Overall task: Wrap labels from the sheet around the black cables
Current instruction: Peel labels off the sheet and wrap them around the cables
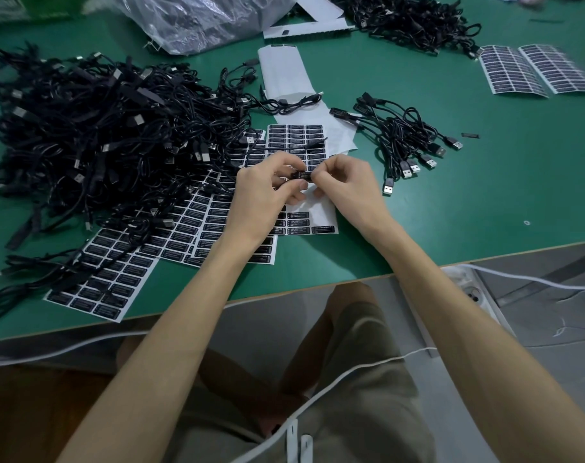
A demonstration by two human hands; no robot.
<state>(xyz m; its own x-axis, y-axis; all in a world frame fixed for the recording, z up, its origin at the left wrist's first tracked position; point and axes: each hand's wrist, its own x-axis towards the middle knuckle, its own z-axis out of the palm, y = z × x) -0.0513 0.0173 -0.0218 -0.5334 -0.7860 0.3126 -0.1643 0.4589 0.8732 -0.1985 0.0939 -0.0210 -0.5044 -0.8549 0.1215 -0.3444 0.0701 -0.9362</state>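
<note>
On your left, the tangled heap of black cables [84, 135] overruns the glossy label sheets [117, 272]. Your left hand [264, 192] and right hand [347, 188] both pinch a flat black label [301, 176] just above the sheet. Rightward, smooth green table [518, 188] runs open to its straight edge.

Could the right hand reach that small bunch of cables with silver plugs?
Probably yes. The small bunch lies on the green table just right of the right hand, nothing between them. Both it and the left hand pinch a black cable piece, so it must let go first.
</note>
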